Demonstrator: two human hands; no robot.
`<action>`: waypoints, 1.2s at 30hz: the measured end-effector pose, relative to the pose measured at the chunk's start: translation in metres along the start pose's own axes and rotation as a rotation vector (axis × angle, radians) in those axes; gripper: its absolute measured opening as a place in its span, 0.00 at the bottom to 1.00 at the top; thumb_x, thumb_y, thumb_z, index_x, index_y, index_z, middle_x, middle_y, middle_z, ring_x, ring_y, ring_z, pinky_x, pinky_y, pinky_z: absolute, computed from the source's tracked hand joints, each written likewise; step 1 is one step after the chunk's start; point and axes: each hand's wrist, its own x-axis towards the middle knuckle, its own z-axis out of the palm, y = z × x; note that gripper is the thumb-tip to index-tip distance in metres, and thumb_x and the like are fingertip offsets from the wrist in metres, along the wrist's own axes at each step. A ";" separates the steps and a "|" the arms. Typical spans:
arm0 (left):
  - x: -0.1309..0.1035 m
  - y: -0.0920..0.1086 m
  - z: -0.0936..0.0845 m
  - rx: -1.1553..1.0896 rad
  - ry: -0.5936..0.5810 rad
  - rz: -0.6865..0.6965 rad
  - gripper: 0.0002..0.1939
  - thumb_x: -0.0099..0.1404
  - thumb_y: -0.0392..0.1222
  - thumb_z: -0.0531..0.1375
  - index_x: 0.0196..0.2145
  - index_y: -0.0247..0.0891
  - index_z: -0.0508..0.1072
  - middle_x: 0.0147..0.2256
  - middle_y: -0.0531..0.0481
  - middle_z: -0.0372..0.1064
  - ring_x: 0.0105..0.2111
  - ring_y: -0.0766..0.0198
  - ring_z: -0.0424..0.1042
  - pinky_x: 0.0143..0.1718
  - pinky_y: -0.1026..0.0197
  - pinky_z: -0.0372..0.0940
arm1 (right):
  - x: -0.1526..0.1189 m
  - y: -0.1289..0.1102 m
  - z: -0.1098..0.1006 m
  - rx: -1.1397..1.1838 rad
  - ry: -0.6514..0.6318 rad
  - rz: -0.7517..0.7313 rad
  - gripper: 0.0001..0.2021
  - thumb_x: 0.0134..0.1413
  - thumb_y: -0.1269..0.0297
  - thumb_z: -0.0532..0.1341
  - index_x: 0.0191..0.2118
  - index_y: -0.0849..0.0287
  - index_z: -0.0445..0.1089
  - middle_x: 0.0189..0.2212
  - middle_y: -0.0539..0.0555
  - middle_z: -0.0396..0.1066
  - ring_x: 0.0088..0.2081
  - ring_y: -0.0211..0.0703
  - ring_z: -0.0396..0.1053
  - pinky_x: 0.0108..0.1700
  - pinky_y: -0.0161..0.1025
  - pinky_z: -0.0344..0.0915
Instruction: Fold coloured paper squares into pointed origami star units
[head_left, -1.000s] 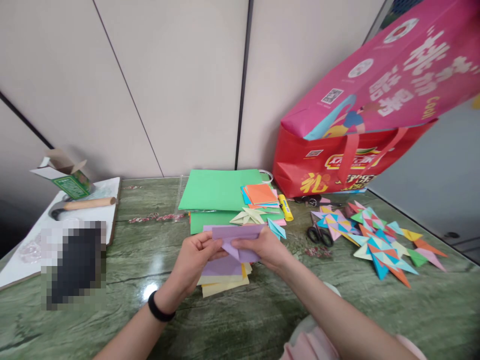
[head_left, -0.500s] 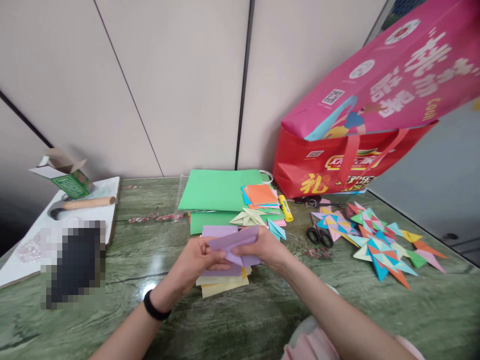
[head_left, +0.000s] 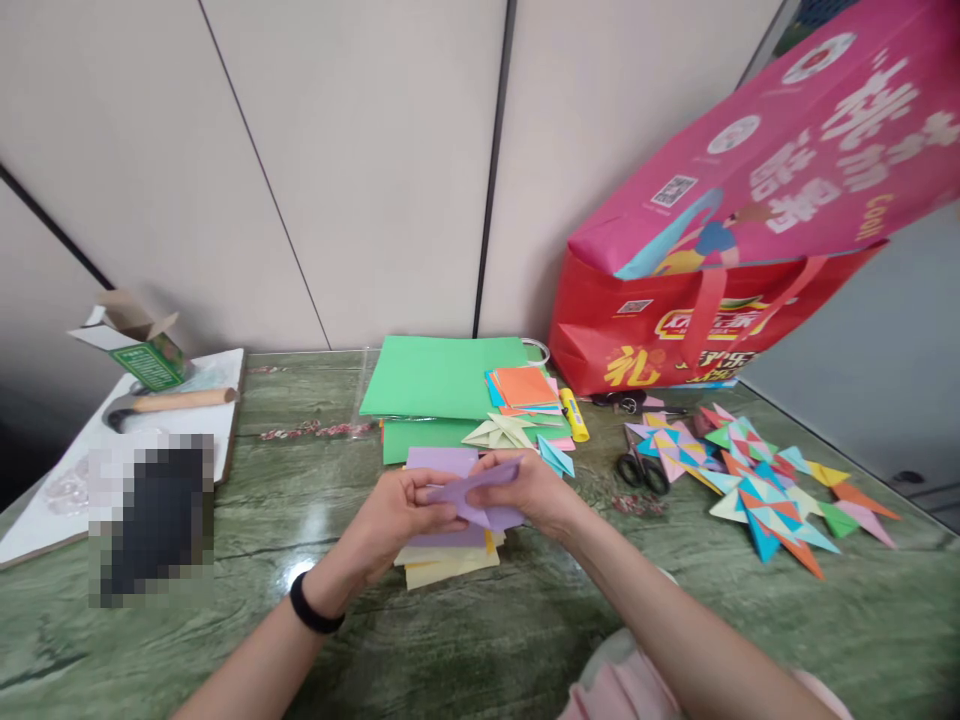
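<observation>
A partly folded purple paper (head_left: 495, 515) is held between both hands above a stack of purple and pale yellow sheets (head_left: 442, 567). My left hand (head_left: 401, 515) pinches its left side, thumb below and fingers behind. On the right side, my right hand (head_left: 517, 488) grips it with the thumb over the paper. Just beyond the hands lie pale green folded pieces (head_left: 499, 432) and a light blue folded piece (head_left: 556, 457). Part of the purple paper is hidden by the fingers.
Green paper packs (head_left: 442, 375), orange squares (head_left: 523, 387) and a yellow glue stick (head_left: 574, 415) lie behind. Scissors (head_left: 643, 470) and colourful folded stars (head_left: 769, 500) are at right, before a red bag (head_left: 600, 330). A hammer-like tool (head_left: 180, 400) and box (head_left: 150, 360) sit left.
The purple paper has tilted flatter between my hands, and its raised upper flap shows less. My right fingers have come up behind it. The view has shifted slightly.
</observation>
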 end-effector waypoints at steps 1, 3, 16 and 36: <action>0.000 0.000 -0.001 0.014 -0.007 0.004 0.20 0.43 0.35 0.70 0.37 0.33 0.75 0.29 0.47 0.78 0.29 0.62 0.75 0.34 0.63 0.68 | 0.000 0.000 0.000 0.001 0.001 -0.005 0.14 0.23 0.68 0.71 0.24 0.61 0.70 0.17 0.44 0.67 0.18 0.30 0.59 0.22 0.30 0.54; 0.000 0.000 -0.002 0.044 -0.021 0.004 0.20 0.43 0.35 0.69 0.38 0.33 0.75 0.29 0.47 0.78 0.28 0.62 0.76 0.33 0.63 0.68 | 0.000 0.000 0.000 0.003 -0.011 -0.014 0.14 0.23 0.67 0.71 0.23 0.61 0.70 0.18 0.45 0.68 0.19 0.31 0.59 0.22 0.30 0.54; -0.001 -0.002 -0.001 0.071 -0.112 0.023 0.16 0.51 0.43 0.65 0.36 0.31 0.75 0.33 0.40 0.78 0.34 0.51 0.76 0.39 0.52 0.69 | -0.003 -0.002 0.001 -0.059 0.003 -0.054 0.15 0.26 0.66 0.69 0.27 0.60 0.69 0.20 0.45 0.68 0.22 0.35 0.63 0.26 0.33 0.59; 0.001 -0.006 0.006 -0.072 0.020 0.222 0.11 0.51 0.39 0.66 0.32 0.30 0.77 0.30 0.43 0.79 0.32 0.55 0.76 0.41 0.52 0.69 | -0.010 0.016 0.025 -0.274 0.479 -0.451 0.40 0.30 0.61 0.69 0.53 0.59 0.54 0.44 0.57 0.64 0.43 0.51 0.66 0.42 0.46 0.66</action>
